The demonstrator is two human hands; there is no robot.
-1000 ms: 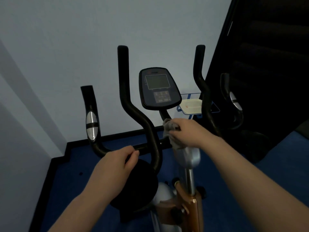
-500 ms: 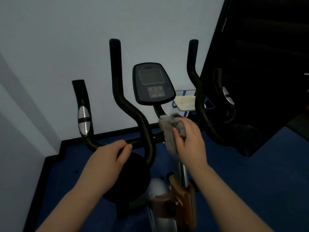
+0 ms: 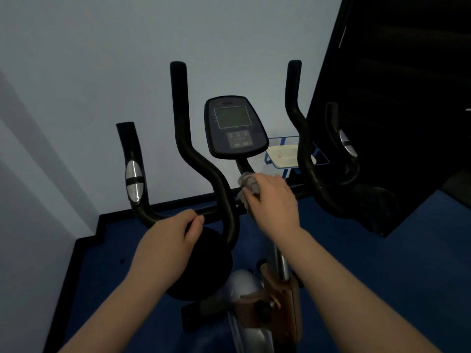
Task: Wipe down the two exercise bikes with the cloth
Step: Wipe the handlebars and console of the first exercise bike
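An exercise bike stands right in front of me, with black curved handlebars [image 3: 204, 164] and a dark console [image 3: 235, 127] on a short stem. My left hand [image 3: 168, 240] grips the horizontal handlebar tube left of the centre. My right hand [image 3: 274, 202] holds a bunched grey cloth [image 3: 248, 183] and presses it against the stem just below the console. Most of the cloth is hidden under my fingers. Below, the silver post [image 3: 281, 263] and brown-and-silver body of the bike run down out of frame. No second bike is in view.
A pale wall [image 3: 127, 59] rises close behind the bike, and a dark panel [image 3: 395, 98] fills the right side. A blue wire rack with a white tray [image 3: 284, 155] sits behind the right handlebar. Blue floor [image 3: 407, 263] with black skirting surrounds the bike.
My right hand with the cloth has shifted along the stem below the console, turning from across the stem to over it. My left hand has stayed on the bar.
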